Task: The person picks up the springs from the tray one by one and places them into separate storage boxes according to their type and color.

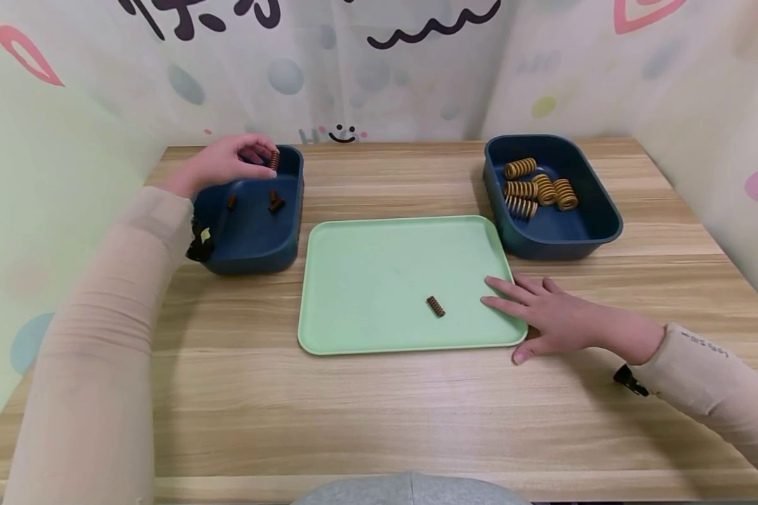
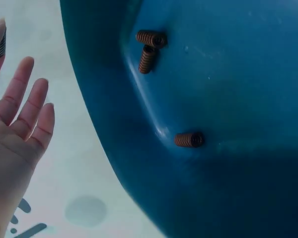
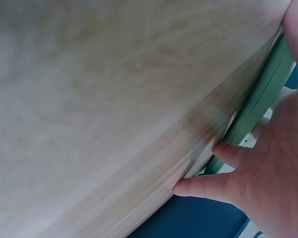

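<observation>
My left hand [image 1: 230,163] is over the left blue bin [image 1: 253,263], pinching a small copper-brown spring [image 1: 274,160] between thumb and index finger. In the left wrist view that spring [image 2: 0,47] shows only partly behind the thumb, and the other fingers are spread. Down in the bin lie three more small brown springs, one of them alone [image 2: 188,140] and two touching [image 2: 147,59]. My right hand [image 1: 552,315] rests at the right edge of the pale green tray [image 1: 366,280], fingers spread over its rim. On the tray lies one small brown spring [image 1: 436,306].
A second blue bin [image 1: 559,249] stands at the back right, with several larger gold-coloured springs [image 1: 544,189] inside. The wooden table [image 1: 379,421] ends at a printed curtain [image 1: 404,84] behind and at the sides.
</observation>
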The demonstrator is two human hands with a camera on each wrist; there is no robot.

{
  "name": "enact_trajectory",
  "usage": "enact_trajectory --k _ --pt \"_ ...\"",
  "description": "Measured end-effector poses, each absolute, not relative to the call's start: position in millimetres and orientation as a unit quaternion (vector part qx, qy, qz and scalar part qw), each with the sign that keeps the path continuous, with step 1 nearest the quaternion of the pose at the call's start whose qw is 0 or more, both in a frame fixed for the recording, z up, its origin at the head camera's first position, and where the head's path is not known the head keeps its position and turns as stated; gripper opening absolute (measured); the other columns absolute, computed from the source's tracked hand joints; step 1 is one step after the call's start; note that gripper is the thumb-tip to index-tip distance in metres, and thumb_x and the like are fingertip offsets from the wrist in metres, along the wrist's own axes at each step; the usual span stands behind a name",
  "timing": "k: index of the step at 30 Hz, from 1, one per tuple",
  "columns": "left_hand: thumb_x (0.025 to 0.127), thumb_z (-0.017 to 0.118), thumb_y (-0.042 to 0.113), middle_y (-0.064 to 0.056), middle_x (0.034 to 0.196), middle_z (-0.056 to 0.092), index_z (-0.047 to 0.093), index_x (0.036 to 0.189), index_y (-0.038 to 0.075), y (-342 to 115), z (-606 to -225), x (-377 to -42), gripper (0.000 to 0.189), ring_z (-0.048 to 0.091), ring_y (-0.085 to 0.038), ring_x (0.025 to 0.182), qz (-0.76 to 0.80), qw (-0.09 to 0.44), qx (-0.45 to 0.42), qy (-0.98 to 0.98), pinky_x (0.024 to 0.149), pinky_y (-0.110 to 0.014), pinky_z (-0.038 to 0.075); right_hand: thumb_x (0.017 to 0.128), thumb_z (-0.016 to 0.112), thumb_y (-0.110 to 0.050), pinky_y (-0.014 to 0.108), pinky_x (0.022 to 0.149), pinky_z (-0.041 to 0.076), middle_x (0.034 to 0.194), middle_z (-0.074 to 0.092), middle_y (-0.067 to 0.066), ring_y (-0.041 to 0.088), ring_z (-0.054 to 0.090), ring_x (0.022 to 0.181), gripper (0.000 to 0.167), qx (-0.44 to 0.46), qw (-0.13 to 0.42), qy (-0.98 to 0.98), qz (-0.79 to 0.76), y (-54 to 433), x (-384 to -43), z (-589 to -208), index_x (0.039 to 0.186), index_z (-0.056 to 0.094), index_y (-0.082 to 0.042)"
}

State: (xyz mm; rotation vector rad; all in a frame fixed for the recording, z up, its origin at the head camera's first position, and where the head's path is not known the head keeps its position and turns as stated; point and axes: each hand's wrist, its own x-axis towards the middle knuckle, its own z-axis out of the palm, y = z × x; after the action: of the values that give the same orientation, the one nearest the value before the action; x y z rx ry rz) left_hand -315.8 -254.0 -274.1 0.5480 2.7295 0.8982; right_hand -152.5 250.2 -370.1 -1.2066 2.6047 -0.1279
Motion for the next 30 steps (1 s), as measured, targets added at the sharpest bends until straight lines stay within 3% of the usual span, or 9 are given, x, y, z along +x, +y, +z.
enact_trajectory --k 13,21,26,30 --pt "0.091 0.056 0.027 -0.026 0.129 0.044 0.040 0.130 0.000 -266.6 -282.2 -328.7 0.050 0.043 -0.040 0.115 0.306 0.113 0.168 0.930 0.098 -0.054 0.033 0.074 0.059 -0.062 0.071 0.088 0.026 0.152 0.015 0.011 0.047 0.022 0.131 0.087 -0.416 0.131 0.899 -0.038 250.4 -152.3 -370.9 0.142 0.032 -0.015" --pt "0.090 0.059 0.026 -0.024 0.125 0.047 0.044 0.125 -0.002 -271.6 -296.3 -340.0 0.048 0.043 -0.034 0.113 0.267 0.177 0.185 0.929 0.099 -0.049 0.032 0.074 0.058 -0.062 0.071 0.089 0.024 0.152 0.014 0.011 0.047 0.021 0.131 0.087 -0.412 0.137 0.900 -0.041 249.9 -152.4 -370.8 0.143 0.031 -0.015" --pt "0.088 0.061 0.027 -0.019 0.108 0.054 0.046 0.123 0.000 -274.5 -304.2 -345.4 0.047 0.048 -0.029 0.098 0.213 0.187 0.170 0.944 0.083 -0.038 0.041 0.074 0.058 -0.062 0.071 0.089 0.024 0.152 0.014 0.011 0.048 0.021 0.131 0.087 -0.411 0.137 0.901 -0.039 249.9 -152.7 -370.4 0.143 0.032 -0.015" --pt "0.087 0.062 0.024 -0.013 0.093 0.058 0.046 0.122 -0.002 -280.1 -310.4 -349.0 0.046 0.049 -0.022 0.083 0.183 0.194 0.162 0.950 0.070 -0.027 0.040 0.074 0.059 -0.062 0.071 0.090 0.023 0.152 0.014 0.011 0.048 0.020 0.131 0.087 -0.409 0.140 0.901 -0.040 250.0 -152.5 -370.4 0.143 0.031 -0.015"
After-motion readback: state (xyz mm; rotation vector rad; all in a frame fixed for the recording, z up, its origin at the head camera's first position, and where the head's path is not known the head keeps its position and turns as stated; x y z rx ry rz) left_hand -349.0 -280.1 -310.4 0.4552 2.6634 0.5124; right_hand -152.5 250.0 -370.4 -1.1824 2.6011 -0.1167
